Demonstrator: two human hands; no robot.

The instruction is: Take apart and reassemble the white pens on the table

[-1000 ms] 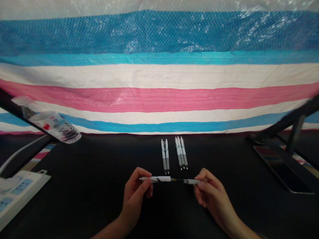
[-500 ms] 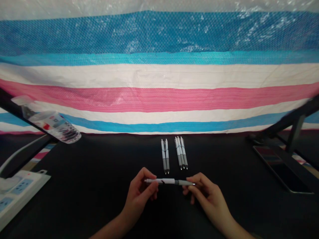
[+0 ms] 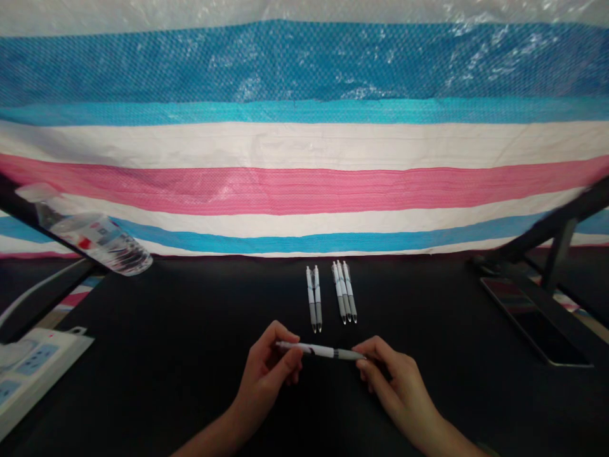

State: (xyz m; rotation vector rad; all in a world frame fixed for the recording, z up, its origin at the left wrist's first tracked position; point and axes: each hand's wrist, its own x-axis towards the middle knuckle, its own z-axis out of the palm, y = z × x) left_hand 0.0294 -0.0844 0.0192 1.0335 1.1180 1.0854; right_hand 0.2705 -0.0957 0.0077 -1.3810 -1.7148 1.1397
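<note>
Your left hand (image 3: 270, 367) is pinched, thumb and fingers, on the white rear end of a pen (image 3: 320, 350); your right hand (image 3: 397, 377) is closed on its grey tip end; the pen spans the gap between your hands, nearly level, dipping slightly to your right, white barrel and grey grip meeting in line; just beyond it, two pens (image 3: 318, 297) lie side by side on the black worktop (image 3: 190, 355), tips toward you; near them, right, three more pens (image 3: 344, 292), same direction; far right, a dark phone (image 3: 535, 322); far left, a white power strip (image 3: 35, 365) and a tilted clear bottle (image 3: 107, 244); behind, a striped sheet (image 3: 304, 146).
</note>
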